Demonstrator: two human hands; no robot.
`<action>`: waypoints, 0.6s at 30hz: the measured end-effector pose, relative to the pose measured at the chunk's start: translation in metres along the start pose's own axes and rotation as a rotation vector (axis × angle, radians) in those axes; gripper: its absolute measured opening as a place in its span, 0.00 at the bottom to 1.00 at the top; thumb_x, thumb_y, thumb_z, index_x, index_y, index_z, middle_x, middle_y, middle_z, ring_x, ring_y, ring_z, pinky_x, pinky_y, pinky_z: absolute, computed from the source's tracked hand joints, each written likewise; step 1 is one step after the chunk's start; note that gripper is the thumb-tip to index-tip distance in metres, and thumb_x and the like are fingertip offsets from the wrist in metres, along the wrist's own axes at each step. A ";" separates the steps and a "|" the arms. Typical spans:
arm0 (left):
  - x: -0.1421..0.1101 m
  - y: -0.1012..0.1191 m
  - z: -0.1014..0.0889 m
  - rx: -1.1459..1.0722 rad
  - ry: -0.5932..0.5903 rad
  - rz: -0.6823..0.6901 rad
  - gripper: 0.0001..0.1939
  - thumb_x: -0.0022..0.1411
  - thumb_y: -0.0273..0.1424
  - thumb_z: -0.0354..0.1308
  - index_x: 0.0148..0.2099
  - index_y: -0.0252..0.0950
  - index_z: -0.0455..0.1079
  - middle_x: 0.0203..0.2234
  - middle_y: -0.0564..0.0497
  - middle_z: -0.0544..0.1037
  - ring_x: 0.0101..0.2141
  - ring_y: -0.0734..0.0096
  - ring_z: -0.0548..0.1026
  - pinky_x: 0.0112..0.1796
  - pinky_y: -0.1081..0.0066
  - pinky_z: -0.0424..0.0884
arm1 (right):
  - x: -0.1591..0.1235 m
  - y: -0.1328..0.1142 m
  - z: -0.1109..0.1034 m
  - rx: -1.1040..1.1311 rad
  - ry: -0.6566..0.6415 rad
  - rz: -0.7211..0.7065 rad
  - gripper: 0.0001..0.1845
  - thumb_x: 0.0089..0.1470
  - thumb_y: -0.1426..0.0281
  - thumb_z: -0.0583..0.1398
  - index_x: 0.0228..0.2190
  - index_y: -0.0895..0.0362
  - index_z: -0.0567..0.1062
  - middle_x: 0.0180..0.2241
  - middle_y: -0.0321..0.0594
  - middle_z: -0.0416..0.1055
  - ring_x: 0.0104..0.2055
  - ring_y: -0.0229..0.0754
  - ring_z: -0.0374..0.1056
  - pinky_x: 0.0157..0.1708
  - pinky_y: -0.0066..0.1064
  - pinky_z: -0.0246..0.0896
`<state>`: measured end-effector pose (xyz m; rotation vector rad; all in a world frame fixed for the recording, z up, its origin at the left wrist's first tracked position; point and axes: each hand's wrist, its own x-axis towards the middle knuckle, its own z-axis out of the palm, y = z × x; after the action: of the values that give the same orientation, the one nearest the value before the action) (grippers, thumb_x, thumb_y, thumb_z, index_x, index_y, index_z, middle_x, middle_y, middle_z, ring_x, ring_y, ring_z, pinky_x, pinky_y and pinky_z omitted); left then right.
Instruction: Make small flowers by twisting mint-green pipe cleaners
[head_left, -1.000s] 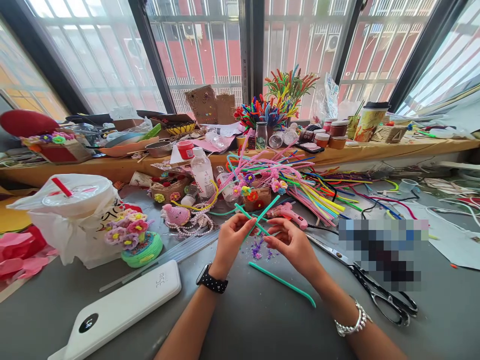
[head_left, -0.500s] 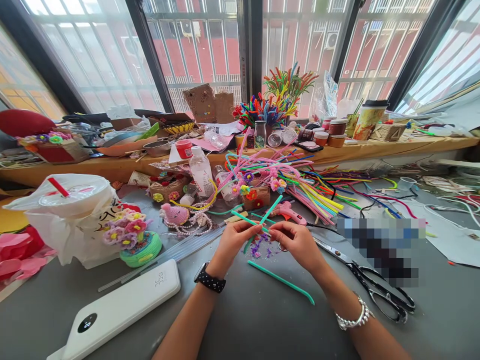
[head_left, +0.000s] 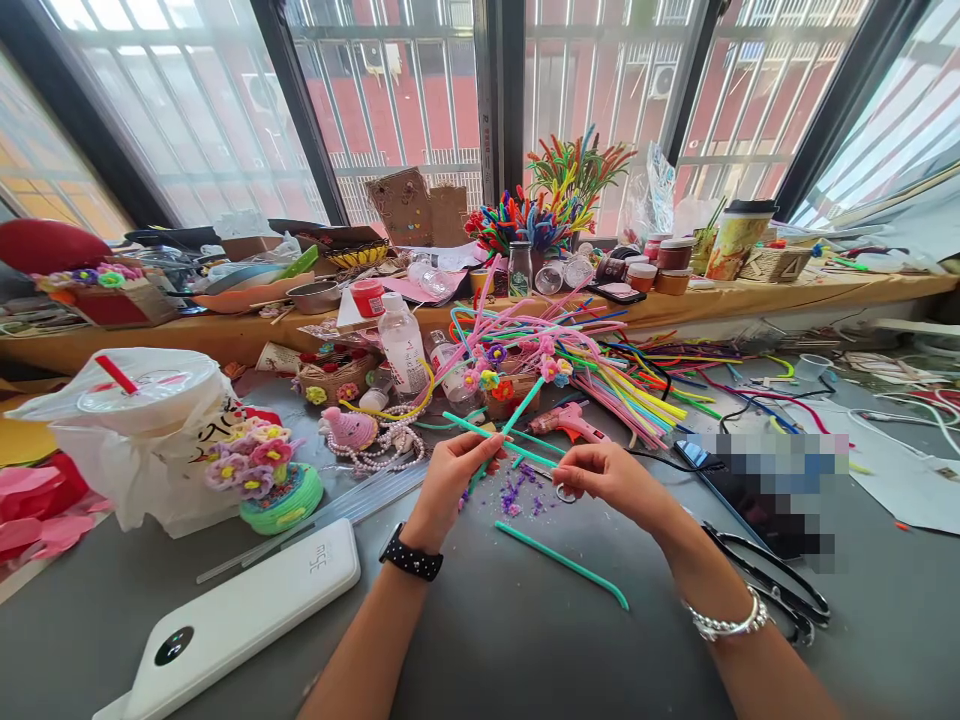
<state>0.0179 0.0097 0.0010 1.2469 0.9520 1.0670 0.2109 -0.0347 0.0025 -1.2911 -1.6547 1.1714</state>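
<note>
My left hand (head_left: 448,472) pinches two crossed teal pipe cleaners (head_left: 501,430) above the grey table (head_left: 487,640). My right hand (head_left: 609,478) grips the other end of one of them, a little to the right. Purple fluff scraps (head_left: 517,495) lie on the table between the hands. Another teal pipe cleaner (head_left: 564,563) lies loose just in front of my right hand. A black watch is on my left wrist and a silver bracelet on my right.
A heap of coloured pipe cleaners (head_left: 600,370) and a pink glue gun (head_left: 571,422) lie behind the hands. Black scissors (head_left: 765,580) sit at the right, a white power bank (head_left: 240,620) front left, a bagged drink cup (head_left: 150,420) and a flower pot craft (head_left: 274,478) at the left.
My hands have moved apart, the left a little leftward and the right rightward, drawing the teal pipe cleaner out between them. The crossed stems now tilt further left.
</note>
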 end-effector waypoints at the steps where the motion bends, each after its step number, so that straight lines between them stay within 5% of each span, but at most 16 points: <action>1: 0.000 0.000 0.001 0.023 -0.001 0.002 0.10 0.45 0.36 0.60 0.24 0.31 0.71 0.18 0.54 0.71 0.19 0.80 0.64 0.23 0.77 0.61 | 0.000 0.001 0.001 -0.030 -0.014 0.011 0.16 0.44 0.59 0.57 0.21 0.60 0.72 0.18 0.36 0.68 0.22 0.35 0.63 0.21 0.25 0.55; 10: 0.001 -0.002 0.001 0.194 -0.031 0.008 0.11 0.45 0.36 0.60 0.24 0.31 0.71 0.17 0.52 0.72 0.19 0.78 0.65 0.23 0.77 0.62 | -0.001 0.006 -0.001 -0.290 -0.012 0.057 0.13 0.46 0.63 0.56 0.18 0.58 0.71 0.17 0.37 0.68 0.21 0.36 0.62 0.20 0.26 0.53; 15: 0.003 -0.001 -0.004 0.181 -0.014 -0.013 0.13 0.45 0.38 0.59 0.26 0.31 0.71 0.19 0.51 0.72 0.19 0.77 0.65 0.24 0.76 0.62 | 0.000 0.003 -0.012 -0.239 0.330 -0.007 0.15 0.44 0.58 0.57 0.23 0.58 0.73 0.22 0.38 0.70 0.25 0.38 0.63 0.23 0.27 0.54; 18: 0.001 0.000 -0.001 0.176 -0.047 -0.022 0.13 0.45 0.38 0.59 0.24 0.31 0.71 0.19 0.51 0.72 0.20 0.77 0.65 0.23 0.76 0.62 | 0.002 0.002 -0.005 -0.175 0.295 -0.061 0.15 0.46 0.59 0.56 0.27 0.58 0.74 0.26 0.39 0.71 0.28 0.40 0.64 0.27 0.28 0.57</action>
<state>0.0174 0.0104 0.0015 1.3968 1.0383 0.9482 0.2156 -0.0313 0.0024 -1.4339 -1.5907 0.7703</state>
